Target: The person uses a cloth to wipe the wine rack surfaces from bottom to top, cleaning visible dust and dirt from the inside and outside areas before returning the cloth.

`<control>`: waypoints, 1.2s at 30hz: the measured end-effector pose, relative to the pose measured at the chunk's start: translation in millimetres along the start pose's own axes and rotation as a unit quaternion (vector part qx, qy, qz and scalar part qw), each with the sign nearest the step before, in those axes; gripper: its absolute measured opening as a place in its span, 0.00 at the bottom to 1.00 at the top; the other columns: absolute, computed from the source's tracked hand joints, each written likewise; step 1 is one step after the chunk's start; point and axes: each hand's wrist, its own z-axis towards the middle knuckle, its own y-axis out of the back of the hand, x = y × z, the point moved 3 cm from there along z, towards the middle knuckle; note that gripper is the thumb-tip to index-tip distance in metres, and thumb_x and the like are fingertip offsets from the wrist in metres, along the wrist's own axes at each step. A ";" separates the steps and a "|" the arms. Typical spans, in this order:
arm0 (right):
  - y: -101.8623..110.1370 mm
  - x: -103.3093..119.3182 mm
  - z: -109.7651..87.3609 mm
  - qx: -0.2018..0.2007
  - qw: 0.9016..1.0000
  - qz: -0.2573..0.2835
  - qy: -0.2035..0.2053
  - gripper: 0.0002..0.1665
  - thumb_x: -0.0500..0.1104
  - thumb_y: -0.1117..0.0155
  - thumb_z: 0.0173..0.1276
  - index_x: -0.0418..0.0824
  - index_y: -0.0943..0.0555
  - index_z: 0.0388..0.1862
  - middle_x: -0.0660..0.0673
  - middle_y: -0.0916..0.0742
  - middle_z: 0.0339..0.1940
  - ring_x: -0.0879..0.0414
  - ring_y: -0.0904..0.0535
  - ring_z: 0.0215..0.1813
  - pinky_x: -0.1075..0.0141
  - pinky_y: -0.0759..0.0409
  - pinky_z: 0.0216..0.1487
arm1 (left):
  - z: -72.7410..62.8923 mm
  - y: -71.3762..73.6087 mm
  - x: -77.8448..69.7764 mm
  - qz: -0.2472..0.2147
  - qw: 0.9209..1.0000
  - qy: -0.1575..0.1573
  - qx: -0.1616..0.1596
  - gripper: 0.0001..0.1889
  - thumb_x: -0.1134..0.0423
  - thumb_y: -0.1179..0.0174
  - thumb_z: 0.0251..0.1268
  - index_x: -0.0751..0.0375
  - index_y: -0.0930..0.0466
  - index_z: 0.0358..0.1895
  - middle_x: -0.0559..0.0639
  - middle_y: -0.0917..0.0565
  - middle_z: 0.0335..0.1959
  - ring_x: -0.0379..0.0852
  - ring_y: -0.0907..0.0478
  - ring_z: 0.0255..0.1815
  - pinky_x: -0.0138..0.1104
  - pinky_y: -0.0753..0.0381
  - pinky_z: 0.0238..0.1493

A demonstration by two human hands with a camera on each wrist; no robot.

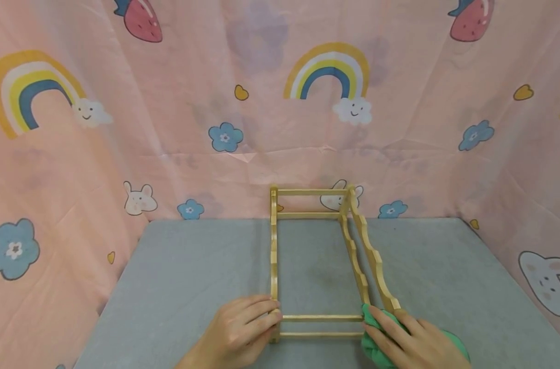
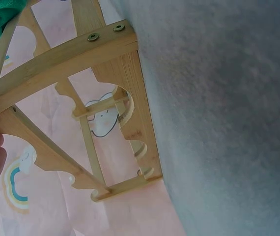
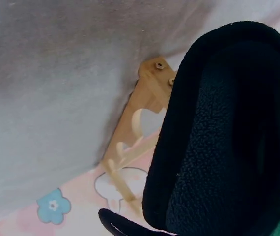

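Left grip (image 1: 238, 330) clamps wooden rack (image 1: 274, 260) at 7 o'clock; right grip (image 1: 414, 341) clamps green cloth (image 1: 373, 353) at 5; snagged cloth could drag rack.

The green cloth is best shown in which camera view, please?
The head view: the green cloth shows most there, under the right hand. The left wrist view has only a piece at upper left; the right wrist view, apparently a patch at lower right.
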 end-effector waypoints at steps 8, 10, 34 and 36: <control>3.1 -3.3 -8.5 -0.004 1.000 0.006 -0.021 0.37 0.72 0.61 0.82 0.51 0.26 0.73 0.47 0.17 0.66 0.55 0.19 0.38 0.72 0.25 0.22 | -0.2 0.3 -0.2 0.008 1.000 0.005 0.005 0.11 0.70 0.28 0.61 0.62 0.11 0.47 0.54 0.10 0.45 0.49 0.12 0.46 0.37 0.10 0.48; 4.2 -4.7 -10.6 -0.002 1.000 0.008 -0.025 0.36 0.70 0.62 0.83 0.53 0.28 0.75 0.50 0.23 0.75 0.56 0.20 0.37 0.73 0.25 0.23 | -0.6 -0.4 -0.3 0.007 1.000 0.017 0.009 0.14 0.71 0.26 0.56 0.61 0.11 0.47 0.54 0.10 0.46 0.49 0.12 0.47 0.38 0.10 0.49; 21.8 -66.1 -54.0 -0.024 0.991 -0.009 -0.131 0.41 0.63 0.70 0.77 0.43 0.16 0.63 0.45 0.17 0.65 0.50 0.20 0.35 0.69 0.22 0.23 | 11.3 -19.4 -14.7 0.118 0.982 0.104 0.104 0.21 0.68 0.61 0.77 0.56 0.13 0.43 0.54 0.14 0.46 0.54 0.14 0.46 0.43 0.10 0.44; 19.4 -69.9 -54.4 -0.022 0.989 -0.019 -0.146 0.41 0.62 0.70 0.77 0.42 0.14 0.59 0.41 0.15 0.60 0.49 0.19 0.36 0.66 0.20 0.23 | 11.5 -19.9 -15.7 0.115 0.980 0.114 0.118 0.21 0.71 0.63 0.73 0.56 0.14 0.42 0.53 0.15 0.46 0.54 0.14 0.46 0.43 0.10 0.44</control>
